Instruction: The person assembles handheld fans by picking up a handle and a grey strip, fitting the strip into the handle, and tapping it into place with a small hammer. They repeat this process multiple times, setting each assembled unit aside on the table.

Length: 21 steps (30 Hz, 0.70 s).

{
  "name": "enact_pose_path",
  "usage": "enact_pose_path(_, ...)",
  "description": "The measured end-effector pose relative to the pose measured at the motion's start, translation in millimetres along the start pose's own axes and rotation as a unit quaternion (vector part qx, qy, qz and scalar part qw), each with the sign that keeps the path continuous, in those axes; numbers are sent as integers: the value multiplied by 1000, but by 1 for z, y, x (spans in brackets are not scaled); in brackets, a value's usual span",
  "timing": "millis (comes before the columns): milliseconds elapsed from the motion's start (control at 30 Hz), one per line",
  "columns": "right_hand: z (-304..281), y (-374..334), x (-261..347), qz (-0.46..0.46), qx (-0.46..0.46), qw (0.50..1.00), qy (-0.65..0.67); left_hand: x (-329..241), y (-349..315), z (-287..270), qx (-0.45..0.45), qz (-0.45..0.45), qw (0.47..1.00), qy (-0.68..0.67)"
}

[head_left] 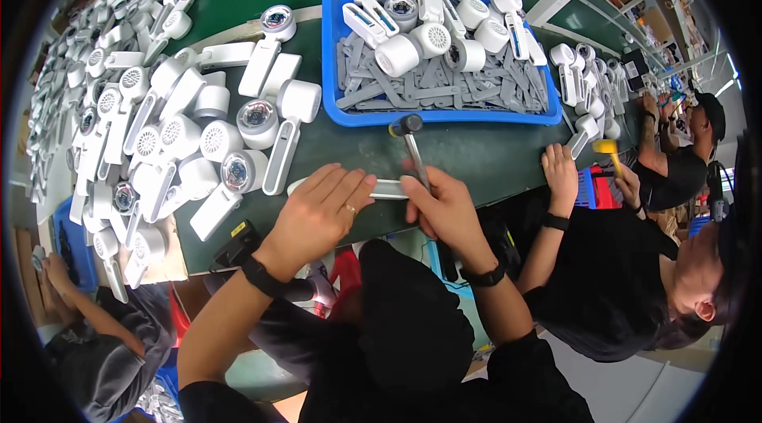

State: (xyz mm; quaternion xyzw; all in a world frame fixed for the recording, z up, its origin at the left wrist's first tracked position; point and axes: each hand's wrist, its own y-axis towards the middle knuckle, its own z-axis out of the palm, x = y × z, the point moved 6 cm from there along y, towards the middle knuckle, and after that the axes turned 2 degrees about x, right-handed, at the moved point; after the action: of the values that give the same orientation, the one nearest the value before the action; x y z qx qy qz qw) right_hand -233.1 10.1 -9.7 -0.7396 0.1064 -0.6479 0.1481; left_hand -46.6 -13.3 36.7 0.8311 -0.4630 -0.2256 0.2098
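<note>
My left hand (317, 209) lies over a long white piece with a grey strip (388, 189), like a handheld fan's handle, on the green table. Its fingers bend across the piece; the thumb is hidden. Closed around the shaft of a small hammer (408, 129), my right hand (446, 205) is at the piece's right end. The dark hammer head points up and away, above the table. Whether my right fingers also touch the white piece, I cannot tell. Both hands cover much of it.
A blue tray (361, 118) beyond my hands holds grey strips (436, 94) and white handheld fans (435, 40). Many more fans (181, 136) are heaped at left. A black device (236, 246) sits at the table edge. At right, a co-worker's hand holds a yellow hammer (606, 147); other people work around.
</note>
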Motion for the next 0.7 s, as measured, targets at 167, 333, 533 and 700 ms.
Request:
enact_pose_path(167,-26,-59,12,-4,23,988,156,0,-1,1,1,-2,1000,4)
enact_pose_path(333,-20,-93,14,26,16,998,63,2,0,-2,-4,3,1000,0)
enact_pose_path(533,-9,-85,3,35,-5,999,-20,1,1,-1,-1,7,1000,-7)
enact_pose_path(700,-12,-84,2,-29,-19,999,-9,0,0,1,1,17,1000,6)
